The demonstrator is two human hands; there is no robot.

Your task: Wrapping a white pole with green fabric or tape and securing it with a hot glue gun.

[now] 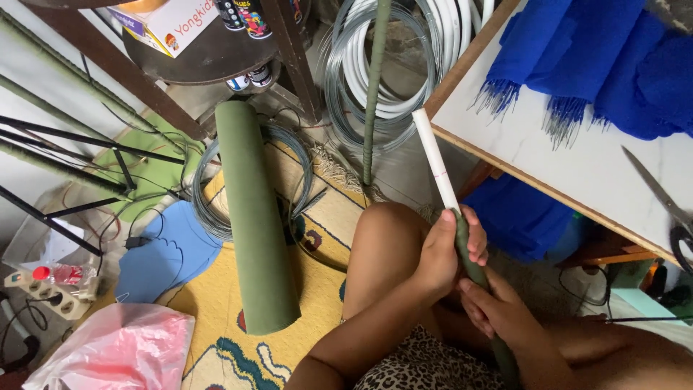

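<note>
Yellow patterned rug (pixel 216 303) covers most of the floor, and a white-topped table (pixel 563 159) with a wooden edge takes the upper right. A big roll of olive green felt (pixel 256 224) lies on the rug, partly over a coil of thin grey wire. Bigger wire coils (pixel 346 94) lean further back with a green-covered pole standing through them. Bright blue fringed fabric (pixel 599 50) is heaped on the table, with more of it underneath. A pink plastic bag (pixel 123 347) sits at the bottom left.

Now the main bit. The person sits with a bare knee up, holding a white tube (pixel 435 162) that slants up towards the table corner. Its lower part is already sleeved in green covering (pixel 473 267), and the top is bare white. The left hand (pixel 447 249) is wrapped tight round the tube right where the green ends, fingers curled over. The right hand (pixel 498 310) sits just below, fingers pressed closed on the green part.

My read is that the covering is partway up, with the bare stretch left to do. Going further probably needs the lower hand to hold the tube steady while the upper one works the green snug, so it doesn't bunch.

Grey scissors (pixel 664 202) lie on the table's right edge, untouched.
</note>
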